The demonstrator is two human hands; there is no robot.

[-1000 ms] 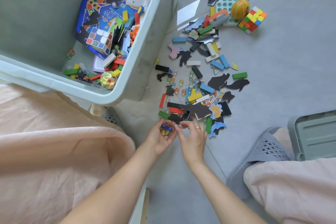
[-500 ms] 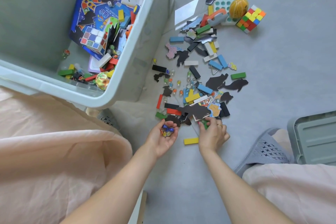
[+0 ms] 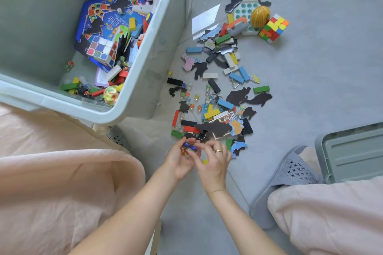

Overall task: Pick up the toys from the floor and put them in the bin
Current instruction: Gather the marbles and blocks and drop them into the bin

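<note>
Marbles [image 3: 189, 148] were cupped in the left hand [image 3: 179, 161], fingers curled up round them like a little bowl, just above the floor [image 3: 310, 68] at the near edge of the toy pile. The right hand [image 3: 213, 162] was brought right against it, fingertips pinched together over the cup; what was between them, if anything, couldn't be made out. A yellow block [image 3: 205, 161] was seen on the floor between the two hands. Plenty was left scattered: loose marbles, blocks, dark puzzle cutouts, a cube puzzle [image 3: 273, 28] further off. The bin [image 3: 132, 107] sat just to the left w/ toys already in it. Imo the cup should be kept level & not overfilled, then tipped low over the bin's rim so nothing rolls off.
</note>
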